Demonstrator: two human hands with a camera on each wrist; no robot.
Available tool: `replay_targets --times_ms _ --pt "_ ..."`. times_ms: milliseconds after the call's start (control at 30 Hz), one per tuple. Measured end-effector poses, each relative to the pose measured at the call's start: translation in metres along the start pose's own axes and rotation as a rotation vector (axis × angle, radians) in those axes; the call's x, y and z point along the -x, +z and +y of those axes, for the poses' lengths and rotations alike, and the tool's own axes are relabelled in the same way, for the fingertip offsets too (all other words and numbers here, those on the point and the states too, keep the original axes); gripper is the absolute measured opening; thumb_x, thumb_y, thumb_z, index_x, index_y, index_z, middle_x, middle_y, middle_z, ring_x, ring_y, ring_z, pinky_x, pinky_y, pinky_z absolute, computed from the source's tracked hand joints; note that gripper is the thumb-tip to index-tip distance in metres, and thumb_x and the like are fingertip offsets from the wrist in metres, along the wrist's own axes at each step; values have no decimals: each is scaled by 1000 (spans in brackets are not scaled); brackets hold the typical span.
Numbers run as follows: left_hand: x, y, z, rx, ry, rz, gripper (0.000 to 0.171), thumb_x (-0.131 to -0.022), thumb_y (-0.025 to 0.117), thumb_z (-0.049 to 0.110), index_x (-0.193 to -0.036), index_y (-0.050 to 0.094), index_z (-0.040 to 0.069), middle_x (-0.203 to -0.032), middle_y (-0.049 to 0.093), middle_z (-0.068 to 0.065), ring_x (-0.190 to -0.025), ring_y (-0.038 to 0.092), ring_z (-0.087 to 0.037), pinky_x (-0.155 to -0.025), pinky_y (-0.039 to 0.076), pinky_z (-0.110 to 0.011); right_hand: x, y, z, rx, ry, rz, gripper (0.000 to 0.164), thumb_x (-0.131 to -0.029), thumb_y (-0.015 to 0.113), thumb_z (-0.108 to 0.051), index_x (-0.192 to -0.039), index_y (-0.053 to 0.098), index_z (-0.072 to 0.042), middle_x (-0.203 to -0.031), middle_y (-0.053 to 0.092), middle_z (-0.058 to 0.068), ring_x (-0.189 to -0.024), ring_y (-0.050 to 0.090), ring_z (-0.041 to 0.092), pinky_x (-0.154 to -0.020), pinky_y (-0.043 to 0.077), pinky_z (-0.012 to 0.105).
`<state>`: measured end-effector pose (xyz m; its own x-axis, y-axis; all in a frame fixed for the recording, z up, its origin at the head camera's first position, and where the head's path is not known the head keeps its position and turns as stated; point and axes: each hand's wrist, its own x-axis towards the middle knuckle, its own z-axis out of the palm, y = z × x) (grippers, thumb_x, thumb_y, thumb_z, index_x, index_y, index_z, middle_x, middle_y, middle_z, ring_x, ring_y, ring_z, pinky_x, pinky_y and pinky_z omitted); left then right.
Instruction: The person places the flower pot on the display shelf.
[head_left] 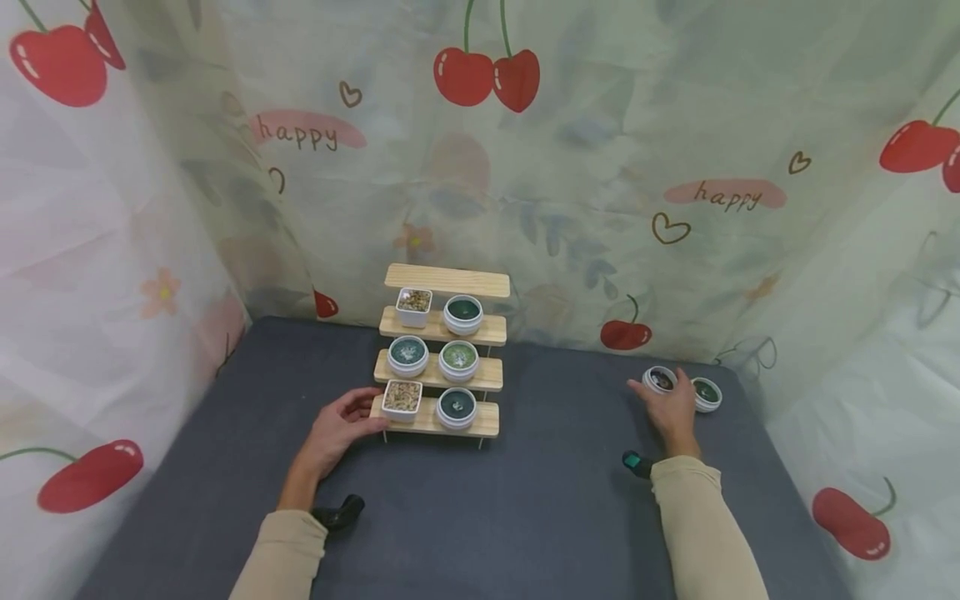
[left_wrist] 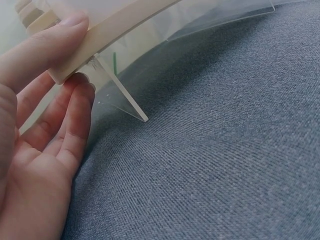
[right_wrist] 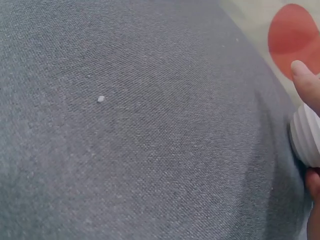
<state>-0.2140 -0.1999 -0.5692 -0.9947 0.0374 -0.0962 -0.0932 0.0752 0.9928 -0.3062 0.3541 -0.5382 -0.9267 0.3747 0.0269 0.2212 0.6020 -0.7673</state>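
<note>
A small wooden tiered stand bears white pots on its lower three steps. My left hand holds the left end of the lowest step, its thumb on the board and its fingers beneath. Near that thumb sits a square white pot with grainy tan contents; a round white pot with dark green contents stands beside it. At the right, my right hand spreads around a round white pot with dark contents, its thumb stretched out. Just right of it is another round pot with green contents.
Higher steps carry a green pot, a teal pot, another square pot and a dark green pot. The top step is bare wood. Behind the dark grey tabletop hangs a cherry-print curtain.
</note>
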Motion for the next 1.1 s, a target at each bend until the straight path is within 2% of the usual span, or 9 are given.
replay_targets --times_ms 233,500,767,1100 --pt "1 0 -1 -11 -4 8 71 -82 87 17 -143 54 6 -124 63 -7 -103 64 -7 -85 55 -19 3 5 6 -31 -45 74 96 -86 81 -30 -154 26 11 -156 31 37 -148 29 49 -124 23 58" --pt "1 0 -1 -12 -2 -1 70 -83 86 18 -144 53 6 -128 61 -12 -104 64 -7 -86 54 -19 4 10 9 29 -84 119 81 -89 78 -24 -146 37 16 -144 42 39 -139 38 51 -119 28 59" --pt "1 0 -2 -12 0 -6 70 -83 86 17 -143 53 5 -128 61 -13 -104 64 -7 -86 54 -19 5 11 8 -14 -23 105 76 -93 74 -21 -147 34 14 -146 43 38 -140 40 50 -120 29 57" --pt "1 1 0 -24 -21 9 72 -81 88 21 -143 54 7 -131 60 -14 -105 63 -9 -85 54 -19 8 20 -10 -125 -77 147 73 -92 76 -22 -146 39 10 -144 46 33 -137 44 46 -118 31 56"
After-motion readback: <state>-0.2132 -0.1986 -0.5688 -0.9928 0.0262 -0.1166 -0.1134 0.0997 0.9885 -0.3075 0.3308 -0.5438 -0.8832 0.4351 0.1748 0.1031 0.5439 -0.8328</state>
